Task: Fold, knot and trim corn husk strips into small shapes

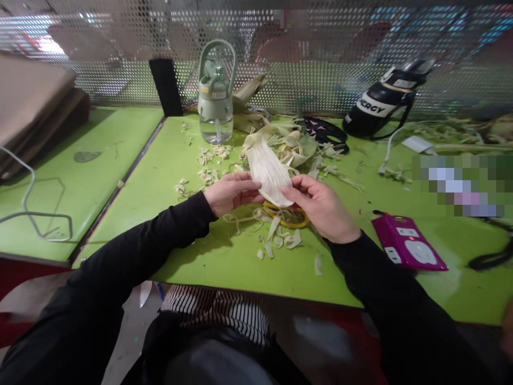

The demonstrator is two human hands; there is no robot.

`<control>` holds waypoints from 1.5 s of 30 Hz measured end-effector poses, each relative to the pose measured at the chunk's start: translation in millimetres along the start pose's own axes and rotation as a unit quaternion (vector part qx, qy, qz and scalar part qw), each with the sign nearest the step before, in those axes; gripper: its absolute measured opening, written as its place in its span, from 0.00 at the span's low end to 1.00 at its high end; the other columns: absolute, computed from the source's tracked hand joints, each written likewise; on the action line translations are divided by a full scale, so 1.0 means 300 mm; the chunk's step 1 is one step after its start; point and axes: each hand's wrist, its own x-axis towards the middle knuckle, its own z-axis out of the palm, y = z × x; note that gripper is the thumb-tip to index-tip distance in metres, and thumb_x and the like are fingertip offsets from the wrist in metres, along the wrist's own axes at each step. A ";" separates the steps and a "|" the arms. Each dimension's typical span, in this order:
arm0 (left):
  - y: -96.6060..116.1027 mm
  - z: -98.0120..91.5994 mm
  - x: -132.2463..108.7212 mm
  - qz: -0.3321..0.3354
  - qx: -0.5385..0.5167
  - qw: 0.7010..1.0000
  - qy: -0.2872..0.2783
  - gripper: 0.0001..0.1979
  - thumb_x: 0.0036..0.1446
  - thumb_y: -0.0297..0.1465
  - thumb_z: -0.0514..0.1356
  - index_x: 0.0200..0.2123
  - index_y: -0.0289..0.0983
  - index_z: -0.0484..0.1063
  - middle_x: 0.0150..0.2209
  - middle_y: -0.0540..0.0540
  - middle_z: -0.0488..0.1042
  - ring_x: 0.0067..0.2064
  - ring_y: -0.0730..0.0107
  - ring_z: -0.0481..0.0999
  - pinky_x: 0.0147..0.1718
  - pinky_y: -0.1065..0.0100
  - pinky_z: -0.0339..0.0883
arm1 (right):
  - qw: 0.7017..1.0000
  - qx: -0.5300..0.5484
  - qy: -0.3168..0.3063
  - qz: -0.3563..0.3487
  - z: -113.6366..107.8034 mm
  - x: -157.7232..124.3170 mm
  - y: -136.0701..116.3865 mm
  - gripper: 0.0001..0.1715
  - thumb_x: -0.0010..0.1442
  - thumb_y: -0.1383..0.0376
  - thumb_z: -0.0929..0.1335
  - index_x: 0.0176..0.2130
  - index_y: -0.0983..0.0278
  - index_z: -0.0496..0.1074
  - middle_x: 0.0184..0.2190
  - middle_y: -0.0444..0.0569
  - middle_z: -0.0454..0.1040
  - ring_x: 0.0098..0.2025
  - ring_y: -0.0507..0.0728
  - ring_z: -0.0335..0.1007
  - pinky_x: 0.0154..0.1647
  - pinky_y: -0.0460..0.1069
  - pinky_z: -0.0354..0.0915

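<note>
A pale, ribbed corn husk is stretched between my two hands above the green table. My left hand pinches its left edge between thumb and fingers. At its lower right edge, my right hand grips it the same way. Beneath the husk lie yellow-handled scissors, their blades hidden from sight. Cut husk scraps are scattered around the scissors. Just beyond my hands is a heap of loose husks.
A green-lidded water bottle and a black phone-like slab stand at the back. Right of them leans a black bottle. A purple power strip lies at right, brown sacks at left. Perforated metal borders the table's far side.
</note>
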 end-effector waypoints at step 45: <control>0.087 -0.070 0.018 0.160 -0.011 0.968 0.193 0.07 0.65 0.27 0.58 0.33 0.34 0.70 0.27 0.51 0.74 0.25 0.80 0.74 0.26 0.77 0.70 | 0.971 -0.076 0.209 -0.089 -0.254 0.028 -0.046 0.15 0.62 0.50 0.67 0.33 0.56 0.75 0.26 0.41 0.74 0.25 0.52 0.63 0.22 0.48 0.62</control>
